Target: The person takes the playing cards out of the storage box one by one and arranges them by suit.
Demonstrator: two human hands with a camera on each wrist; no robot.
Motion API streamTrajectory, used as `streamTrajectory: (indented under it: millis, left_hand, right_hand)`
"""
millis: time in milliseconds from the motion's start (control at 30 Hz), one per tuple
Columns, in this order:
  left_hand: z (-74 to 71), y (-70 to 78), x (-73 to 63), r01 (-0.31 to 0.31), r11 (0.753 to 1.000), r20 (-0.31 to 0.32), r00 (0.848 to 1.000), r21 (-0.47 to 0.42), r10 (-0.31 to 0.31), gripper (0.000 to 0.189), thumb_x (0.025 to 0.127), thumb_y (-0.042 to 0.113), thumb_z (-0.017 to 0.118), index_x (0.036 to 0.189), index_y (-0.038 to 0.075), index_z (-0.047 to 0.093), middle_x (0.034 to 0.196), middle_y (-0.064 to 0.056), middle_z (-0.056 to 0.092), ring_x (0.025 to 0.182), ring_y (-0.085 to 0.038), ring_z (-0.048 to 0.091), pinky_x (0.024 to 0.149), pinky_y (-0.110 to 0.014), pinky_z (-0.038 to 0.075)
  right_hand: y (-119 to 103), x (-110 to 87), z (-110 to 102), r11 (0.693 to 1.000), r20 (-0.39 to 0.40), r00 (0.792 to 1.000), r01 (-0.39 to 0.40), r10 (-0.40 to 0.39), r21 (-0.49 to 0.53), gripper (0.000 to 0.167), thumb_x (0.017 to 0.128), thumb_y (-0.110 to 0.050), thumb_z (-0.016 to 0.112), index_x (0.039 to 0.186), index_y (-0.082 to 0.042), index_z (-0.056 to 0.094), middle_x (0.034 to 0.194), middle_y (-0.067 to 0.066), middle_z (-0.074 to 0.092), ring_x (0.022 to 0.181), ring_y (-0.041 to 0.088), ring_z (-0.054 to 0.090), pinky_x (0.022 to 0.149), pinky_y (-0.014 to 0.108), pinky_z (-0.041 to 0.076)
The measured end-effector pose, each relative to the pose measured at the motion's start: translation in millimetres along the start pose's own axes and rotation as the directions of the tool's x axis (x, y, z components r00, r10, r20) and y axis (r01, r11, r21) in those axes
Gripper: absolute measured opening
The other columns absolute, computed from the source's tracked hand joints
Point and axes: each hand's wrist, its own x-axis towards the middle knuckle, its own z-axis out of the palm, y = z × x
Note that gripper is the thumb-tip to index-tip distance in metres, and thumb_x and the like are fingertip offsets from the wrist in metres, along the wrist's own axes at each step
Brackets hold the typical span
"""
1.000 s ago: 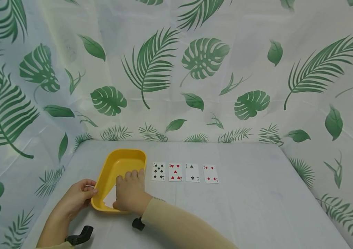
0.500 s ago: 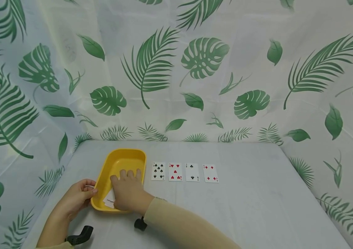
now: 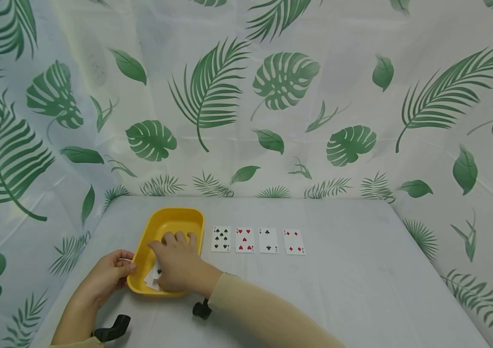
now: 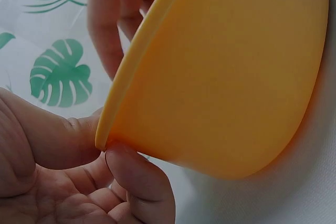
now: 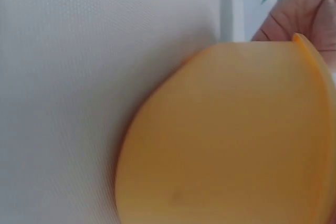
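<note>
A yellow tray sits at the table's near left. My left hand pinches its near-left rim between thumb and fingers; the left wrist view shows that pinch on the tray's edge. My right hand reaches into the tray from the right and lies over a few loose playing cards, which stick out beside the thumb. Its fingers bend down into the tray, and any grip on a card is hidden. The right wrist view shows only the tray's outer wall.
Just right of the tray, a row of face-up cards lies on the grey table: seven of spades, five of hearts, two of clubs, four of diamonds. Leaf-print sheeting hangs behind and at both sides.
My right hand has slid left and a little deeper into the tray, and more of the cards now show by its thumb. The left hand and the tray have stayed put.
</note>
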Motion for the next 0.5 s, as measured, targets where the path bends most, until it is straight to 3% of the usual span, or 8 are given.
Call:
streamTrajectory:
  millis: [267,500]
  left_hand:
    - [0.6,0.0,1.7,0.009,1.000,-0.017,1.000,0.021,-0.008,0.038,0.108,0.008,0.060,0.139,-0.007,0.045,0.098,-0.008,0.063,0.082,-0.019,0.060,0.069,-0.029,0.055]
    - [2.2,1.9,1.1,0.023,0.999,-0.029,0.999,0.040,-0.022,0.039,0.107,0.009,0.060,0.140,-0.007,0.046,0.098,-0.009,0.063,0.082,-0.020,0.060,0.070,-0.028,0.056]
  right_hand:
    - [10.2,-4.1,-17.4,0.998,-0.040,0.998,0.040,-0.038,0.052,0.094,0.080,-0.044,0.092,0.161,-0.037,0.044,0.154,-0.006,0.050,0.140,0.020,0.044,0.115,0.044,0.042]
    - [27.7,-22.2,-33.8,0.991,-0.065,0.996,0.068,-0.061,0.116,0.093,0.081,-0.038,0.090,0.161,-0.039,0.043,0.156,-0.003,0.049,0.145,0.023,0.043,0.117,0.046,0.043]
